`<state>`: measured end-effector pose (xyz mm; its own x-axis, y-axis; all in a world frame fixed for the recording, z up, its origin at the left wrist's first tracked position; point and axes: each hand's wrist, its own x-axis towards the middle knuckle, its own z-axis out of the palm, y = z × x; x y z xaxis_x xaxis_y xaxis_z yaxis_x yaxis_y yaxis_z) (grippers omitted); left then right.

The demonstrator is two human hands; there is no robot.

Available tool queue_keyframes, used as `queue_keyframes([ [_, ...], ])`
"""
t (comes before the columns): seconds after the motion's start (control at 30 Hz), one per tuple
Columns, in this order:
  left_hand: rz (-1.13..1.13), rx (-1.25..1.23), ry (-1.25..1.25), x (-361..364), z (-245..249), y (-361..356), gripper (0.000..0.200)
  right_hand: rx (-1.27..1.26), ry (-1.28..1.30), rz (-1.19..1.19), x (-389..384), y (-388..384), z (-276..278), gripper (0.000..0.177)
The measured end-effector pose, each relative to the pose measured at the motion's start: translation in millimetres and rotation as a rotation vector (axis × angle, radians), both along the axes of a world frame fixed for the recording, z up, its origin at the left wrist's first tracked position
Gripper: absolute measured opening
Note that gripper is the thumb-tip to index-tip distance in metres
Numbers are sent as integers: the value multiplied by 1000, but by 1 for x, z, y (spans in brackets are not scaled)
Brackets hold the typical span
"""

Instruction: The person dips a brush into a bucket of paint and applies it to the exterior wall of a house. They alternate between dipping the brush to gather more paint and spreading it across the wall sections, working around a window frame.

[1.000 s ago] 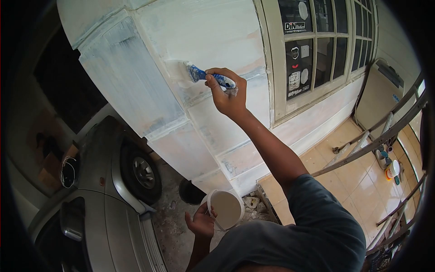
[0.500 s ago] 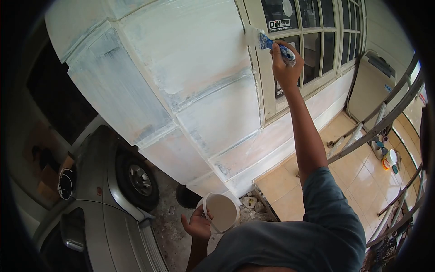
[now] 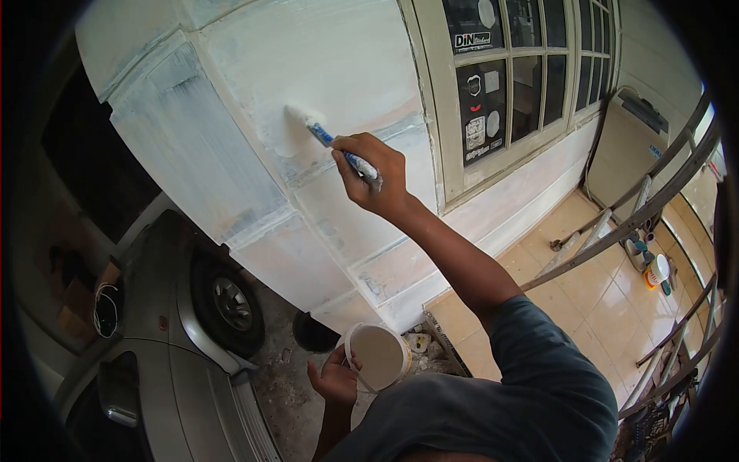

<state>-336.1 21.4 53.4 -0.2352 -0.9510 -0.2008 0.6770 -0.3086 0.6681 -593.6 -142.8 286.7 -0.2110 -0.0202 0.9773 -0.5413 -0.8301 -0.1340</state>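
Note:
My right hand point(image 3: 379, 171) is closed round the blue, paint-smeared handle of a paintbrush point(image 3: 322, 135). The white bristles press against the upper panel of the whitewashed wall point(image 3: 339, 69), where bluish and pinkish patches show through. Low in front of my body, my left hand point(image 3: 336, 378) holds a white paint bucket point(image 3: 379, 357) by its rim and handle, fingers curled at its left side. Pale paint shows inside the bucket.
A cream-framed window point(image 3: 431, 108) with stickers borders the wall on the right. A grey car point(image 3: 169, 323) stands at lower left, near a black bucket point(image 3: 314, 334). Beyond the tiled floor point(image 3: 570, 308), a curved metal rail point(image 3: 623, 231) and a white tub point(image 3: 657, 271) are at right.
My right hand has brought the paintbrush left and down, from the window frame onto the middle of the wall panel. My left hand stays with the bucket.

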Motion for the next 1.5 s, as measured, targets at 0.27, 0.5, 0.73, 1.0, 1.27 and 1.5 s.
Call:
queue_keyframes([
  [0.27,22,-14,-10,4,-1,-1,98,218,-242,169,-18,-12,-30,7],
  [0.5,56,4,30,14,-6,3,97,138,-413,-157,-132,-26,-56,8],
  [0.73,78,-8,-10,12,1,4,96,42,-412,-320,-142,0,-57,8],
  [1.0,94,0,3,12,1,7,96,52,-153,-224,-17,-14,-61,15],
  [1.27,69,-22,23,15,1,12,95,86,-117,71,62,-11,-61,14],
  [1.5,77,23,8,6,6,12,95,225,-316,346,44,6,-52,10],
])
